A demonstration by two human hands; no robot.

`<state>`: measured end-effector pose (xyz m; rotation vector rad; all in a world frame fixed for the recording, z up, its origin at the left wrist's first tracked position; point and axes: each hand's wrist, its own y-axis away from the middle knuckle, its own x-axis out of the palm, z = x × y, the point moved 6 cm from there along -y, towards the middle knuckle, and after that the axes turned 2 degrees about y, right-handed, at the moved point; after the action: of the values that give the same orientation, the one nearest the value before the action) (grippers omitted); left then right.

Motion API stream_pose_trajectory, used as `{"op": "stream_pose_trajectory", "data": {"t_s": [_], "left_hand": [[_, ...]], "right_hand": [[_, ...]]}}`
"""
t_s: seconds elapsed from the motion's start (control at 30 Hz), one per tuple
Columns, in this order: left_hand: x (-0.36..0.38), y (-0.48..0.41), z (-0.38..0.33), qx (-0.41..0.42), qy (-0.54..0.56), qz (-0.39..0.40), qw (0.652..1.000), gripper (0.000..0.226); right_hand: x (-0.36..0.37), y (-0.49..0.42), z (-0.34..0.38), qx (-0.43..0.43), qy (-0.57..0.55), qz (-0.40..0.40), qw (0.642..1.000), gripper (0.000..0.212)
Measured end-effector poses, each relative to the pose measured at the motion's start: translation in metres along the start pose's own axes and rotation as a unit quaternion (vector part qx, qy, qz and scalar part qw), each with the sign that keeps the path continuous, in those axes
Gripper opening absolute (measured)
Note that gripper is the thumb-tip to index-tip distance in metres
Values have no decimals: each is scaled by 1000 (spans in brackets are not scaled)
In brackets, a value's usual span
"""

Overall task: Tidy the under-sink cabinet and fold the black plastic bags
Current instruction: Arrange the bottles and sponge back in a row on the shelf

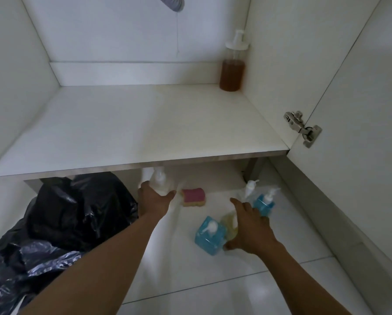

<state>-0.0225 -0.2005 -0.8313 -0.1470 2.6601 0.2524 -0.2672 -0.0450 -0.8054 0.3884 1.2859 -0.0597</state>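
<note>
Looking down into the open under-sink cabinet (270, 53), two bare arms reach toward the white tiled floor (213, 292) beneath a white shelf (145, 123). The left hand (154, 202) grips a pale pump bottle (159, 183) just under the shelf's front edge. The right hand (251, 228) lies spread over a yellow bottle (230, 223); motion blur makes it impossible to tell whether it is gripping or only touching.

Touching that yellow bottle on its left is a blue pump bottle (209, 238). A second blue pump bottle (264, 202) stands just beyond the right hand's fingers, with a small clear pump bottle (249, 188) just behind it. A pink and yellow sponge (193, 196) lies between the two hands.

The black plastic bags (76, 212) sit crumpled and unfolded in a heap on the floor at the left, beside the left forearm. An amber pump bottle (232, 71) stands upright in the shelf's back right corner. A metal hinge (303, 128) joins the open door on the right.
</note>
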Motion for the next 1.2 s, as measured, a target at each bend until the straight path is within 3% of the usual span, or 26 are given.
{"op": "stream_pose_trajectory", "data": {"t_s": [0.17,0.3,0.43,0.6,0.8,1.2], "left_hand": [[-1,-3,4,19,10,-23,1000,72],[-2,11,3,38,33,5,999,67],[-1,29,9,90,35,46,994,67],[-7,58,-28,175,21,61,982,76],[-15,79,-113,270,33,62,960,72],[8,45,-235,309,86,7,947,88]], "right_hand": [[17,-7,-16,43,-97,-46,993,107],[40,-19,-26,56,-168,-32,984,96],[27,-10,-37,50,-241,-117,962,68],[-36,9,-36,54,-315,-227,920,83],[-117,22,-27,16,-398,-341,852,74],[-193,-50,-9,-20,-335,-400,853,66]]}}
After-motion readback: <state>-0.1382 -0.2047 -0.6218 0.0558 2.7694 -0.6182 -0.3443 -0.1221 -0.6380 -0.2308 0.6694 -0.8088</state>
